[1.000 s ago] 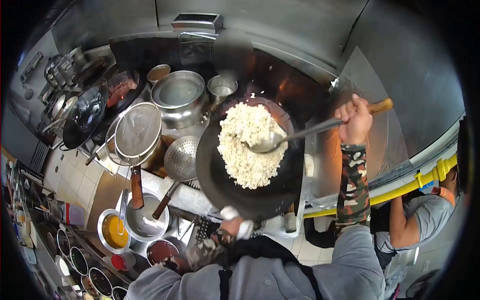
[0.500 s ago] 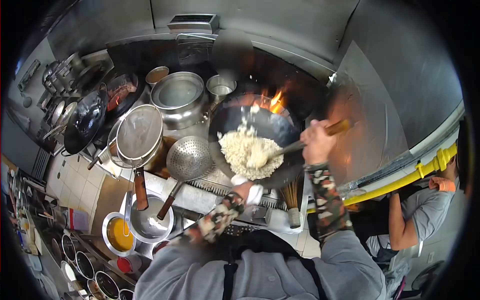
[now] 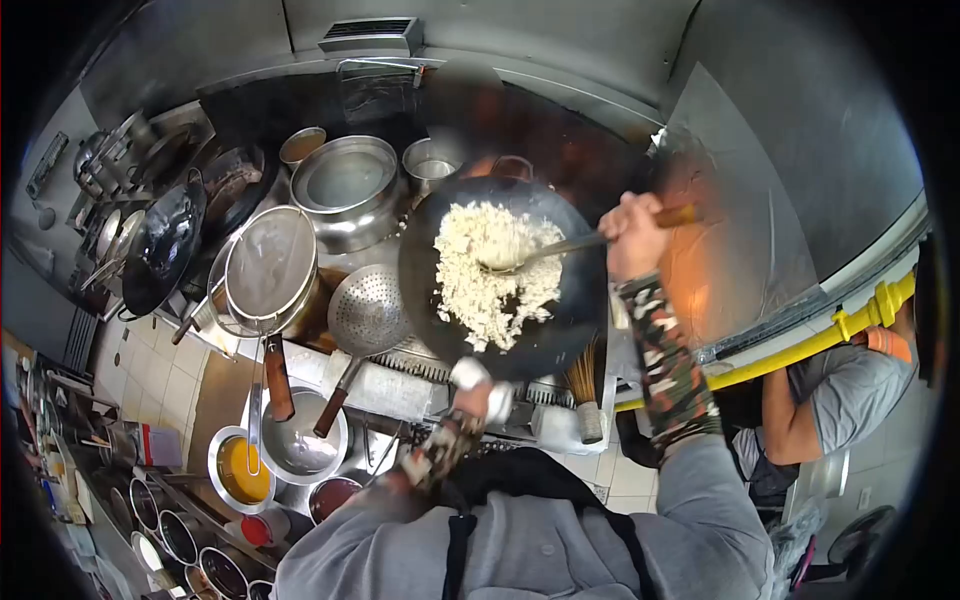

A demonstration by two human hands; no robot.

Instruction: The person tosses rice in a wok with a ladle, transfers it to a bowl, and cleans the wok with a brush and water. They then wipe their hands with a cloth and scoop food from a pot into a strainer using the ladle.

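My right hand [image 3: 637,235] is closed round the wooden handle of a metal ladle [image 3: 575,245]. The ladle's head rests among pale loose rice [image 3: 495,275] in a large black wok [image 3: 575,330]. At the wok's near rim, my left hand [image 3: 476,398] is closed on the edge through a folded white cloth [image 3: 470,374]; both are slightly blurred. The wok tips toward me, with rice spread over its middle and left.
A perforated strainer [image 3: 366,310], a mesh sieve [image 3: 270,262] and a lidded steel pot [image 3: 345,190] stand to the left. A bamboo brush [image 3: 586,385] is near the right front. A yellow pipe [image 3: 780,365] runs at the right, beside another person [image 3: 850,400].
The wok has tilted up toward me, hiding the flames behind it. Airborne rice has come down and spread out. My right hand and the ladle have shifted up slightly.
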